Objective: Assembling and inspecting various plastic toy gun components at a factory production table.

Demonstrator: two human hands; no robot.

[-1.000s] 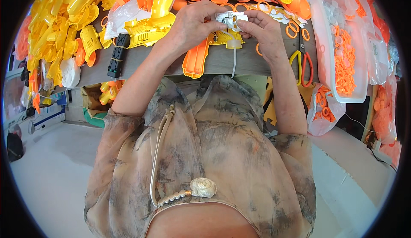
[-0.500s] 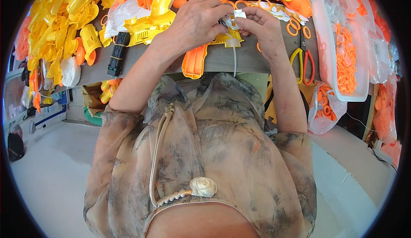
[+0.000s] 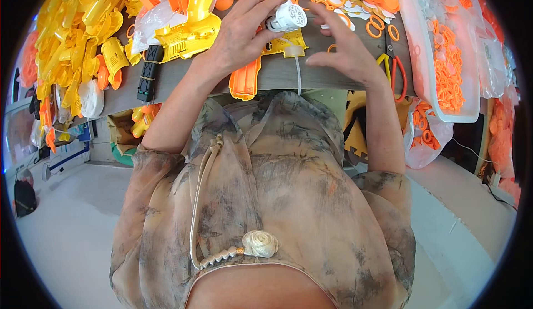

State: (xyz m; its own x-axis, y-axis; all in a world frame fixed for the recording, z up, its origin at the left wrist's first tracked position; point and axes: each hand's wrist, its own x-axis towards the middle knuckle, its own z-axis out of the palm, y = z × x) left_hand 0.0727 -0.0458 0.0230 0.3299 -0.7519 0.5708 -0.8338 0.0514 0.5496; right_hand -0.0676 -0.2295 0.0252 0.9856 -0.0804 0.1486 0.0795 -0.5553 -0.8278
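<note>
My left hand point(image 3: 237, 36) grips a white round plastic part point(image 3: 288, 17) whose end face has several holes and faces to the right. Part of it is hidden behind my fingers. Just right of that part, my right hand point(image 3: 348, 48) is open, with thumb and fingers spread and nothing between them. Below the white part lies a yellow shell piece point(image 3: 280, 47) joined to an orange handle piece point(image 3: 245, 79). A small translucent cap point(image 3: 293, 51) with a thin clear tube point(image 3: 298, 76) hangs toward the table's near edge.
Yellow shells point(image 3: 72, 48) pile up at the left, near a dark banded block point(image 3: 149, 74). At the right are orange rings point(image 3: 374, 28), scissors point(image 3: 397, 71) with red and yellow handles, and a white bin point(image 3: 465, 113) of small orange parts. A bag of rings point(image 3: 426, 137) hangs below.
My right hand has let go and moved slightly right, its fingers opening. The white part in my left hand has turned, so its holed end now shows.
</note>
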